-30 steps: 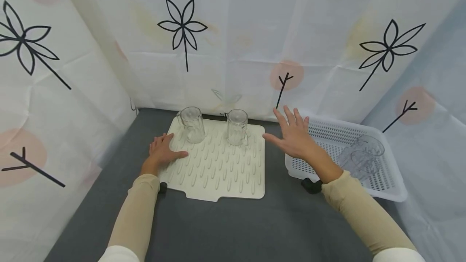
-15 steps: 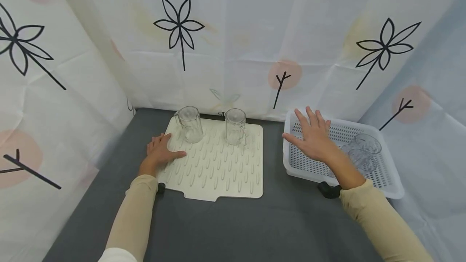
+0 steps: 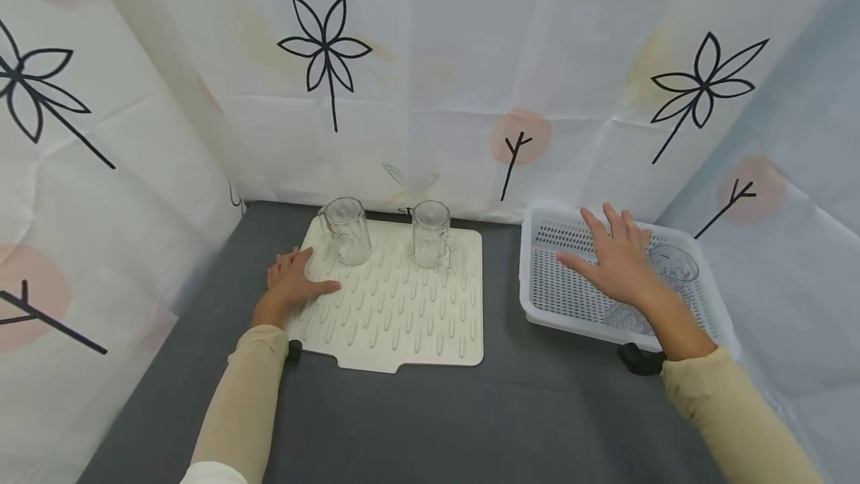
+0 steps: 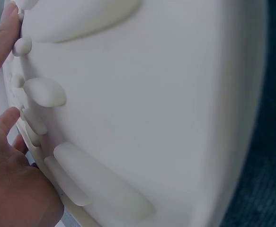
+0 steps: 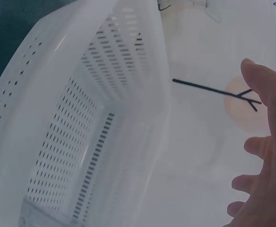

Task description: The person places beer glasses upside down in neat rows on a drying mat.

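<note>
My left hand (image 3: 294,282) rests on the left edge of a cream ridged drying mat (image 3: 410,320), fingers spread, thumb lying over its surface. In the left wrist view that hand (image 4: 14,184) lies along the mat's raised ridges (image 4: 100,184). Two clear glass mugs, a left one (image 3: 349,234) and a right one (image 3: 430,236), stand at the back of the mat. Over a white perforated basket (image 3: 558,293) my right hand (image 3: 621,260) hovers with fingers spread, holding nothing. Clear glass mugs (image 3: 674,264) lie in the basket, partly hidden behind this hand and wrist.
A dark grey cloth (image 3: 470,424) covers the table. White curtains (image 3: 430,58) with flower and twig prints hang close behind and along both sides. The basket stands right of the mat, with a strip of table between them.
My right hand has moved rightward, from between mat and basket to over the basket and near the glass mugs. The left hand keeps its place on the mat's edge.
</note>
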`<action>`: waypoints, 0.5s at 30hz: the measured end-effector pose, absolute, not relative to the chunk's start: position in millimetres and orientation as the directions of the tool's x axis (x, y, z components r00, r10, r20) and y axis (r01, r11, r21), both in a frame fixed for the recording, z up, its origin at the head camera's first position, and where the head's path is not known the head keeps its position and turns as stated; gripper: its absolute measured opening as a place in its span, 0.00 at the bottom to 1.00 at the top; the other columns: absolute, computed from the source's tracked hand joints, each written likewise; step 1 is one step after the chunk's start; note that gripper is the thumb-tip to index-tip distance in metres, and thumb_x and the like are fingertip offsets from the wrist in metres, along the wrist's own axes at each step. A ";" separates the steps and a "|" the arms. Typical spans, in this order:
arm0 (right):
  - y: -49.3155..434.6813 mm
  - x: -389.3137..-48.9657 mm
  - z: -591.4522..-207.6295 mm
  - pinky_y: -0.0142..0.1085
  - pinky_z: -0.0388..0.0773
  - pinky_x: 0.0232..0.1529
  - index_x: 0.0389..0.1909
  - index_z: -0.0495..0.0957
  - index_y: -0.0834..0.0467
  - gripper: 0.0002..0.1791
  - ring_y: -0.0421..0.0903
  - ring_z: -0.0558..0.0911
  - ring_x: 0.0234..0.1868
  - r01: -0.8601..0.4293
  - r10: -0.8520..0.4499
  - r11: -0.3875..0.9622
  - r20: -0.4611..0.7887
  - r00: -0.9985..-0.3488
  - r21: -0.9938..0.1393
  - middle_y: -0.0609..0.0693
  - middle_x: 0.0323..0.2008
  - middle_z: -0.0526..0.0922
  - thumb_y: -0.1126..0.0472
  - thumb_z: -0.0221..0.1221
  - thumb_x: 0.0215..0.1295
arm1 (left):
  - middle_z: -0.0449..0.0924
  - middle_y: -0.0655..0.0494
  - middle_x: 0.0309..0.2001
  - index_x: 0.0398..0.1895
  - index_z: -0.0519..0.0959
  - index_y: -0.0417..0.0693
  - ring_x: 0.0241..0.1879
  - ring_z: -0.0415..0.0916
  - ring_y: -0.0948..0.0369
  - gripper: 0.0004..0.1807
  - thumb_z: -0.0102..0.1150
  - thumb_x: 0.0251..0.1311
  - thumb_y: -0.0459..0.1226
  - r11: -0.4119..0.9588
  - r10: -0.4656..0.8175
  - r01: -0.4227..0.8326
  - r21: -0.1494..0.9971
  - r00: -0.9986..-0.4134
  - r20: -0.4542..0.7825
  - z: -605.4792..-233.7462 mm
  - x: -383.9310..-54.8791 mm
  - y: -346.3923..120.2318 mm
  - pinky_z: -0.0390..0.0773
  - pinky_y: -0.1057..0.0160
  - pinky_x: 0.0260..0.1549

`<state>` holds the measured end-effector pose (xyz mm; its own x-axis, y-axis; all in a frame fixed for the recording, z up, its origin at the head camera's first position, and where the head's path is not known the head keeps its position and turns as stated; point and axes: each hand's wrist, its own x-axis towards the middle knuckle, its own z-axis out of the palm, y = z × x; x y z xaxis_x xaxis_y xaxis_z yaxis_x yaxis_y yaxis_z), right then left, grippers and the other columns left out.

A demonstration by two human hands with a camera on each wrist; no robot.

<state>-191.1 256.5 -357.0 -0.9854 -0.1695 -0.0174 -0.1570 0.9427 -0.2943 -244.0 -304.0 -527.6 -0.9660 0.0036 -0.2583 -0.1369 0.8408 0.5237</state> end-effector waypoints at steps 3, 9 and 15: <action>266.8 -189.0 -358.3 0.81 0.32 0.69 0.82 0.41 0.59 0.56 0.79 0.34 0.78 -0.135 -0.153 0.949 -0.040 -0.988 -0.285 0.73 0.80 0.35 0.31 0.55 0.69 | 0.33 0.31 0.82 0.83 0.46 0.44 0.80 0.25 0.29 0.67 0.68 0.51 0.68 0.837 0.004 -0.135 0.530 -0.967 -0.253 -526.1 -242.9 -301.7 0.31 0.28 0.75; 287.5 -180.1 -362.9 0.79 0.36 0.69 0.81 0.43 0.65 0.57 0.83 0.37 0.76 -0.121 -0.137 0.962 -0.051 -0.989 -0.246 0.78 0.77 0.38 0.31 0.56 0.69 | 0.33 0.31 0.82 0.83 0.45 0.44 0.80 0.26 0.31 0.65 0.68 0.54 0.66 0.841 0.006 -0.134 0.524 -0.966 -0.258 -524.7 -243.0 -299.0 0.31 0.30 0.76; 303.4 -175.8 -364.3 0.79 0.37 0.69 0.80 0.44 0.66 0.57 0.85 0.41 0.74 -0.115 -0.130 0.964 -0.046 -0.990 -0.239 0.80 0.76 0.40 0.34 0.59 0.68 | 0.33 0.30 0.82 0.83 0.45 0.43 0.80 0.27 0.31 0.65 0.68 0.53 0.66 0.842 -0.006 -0.147 0.519 -0.965 -0.264 -524.7 -242.4 -299.7 0.31 0.30 0.76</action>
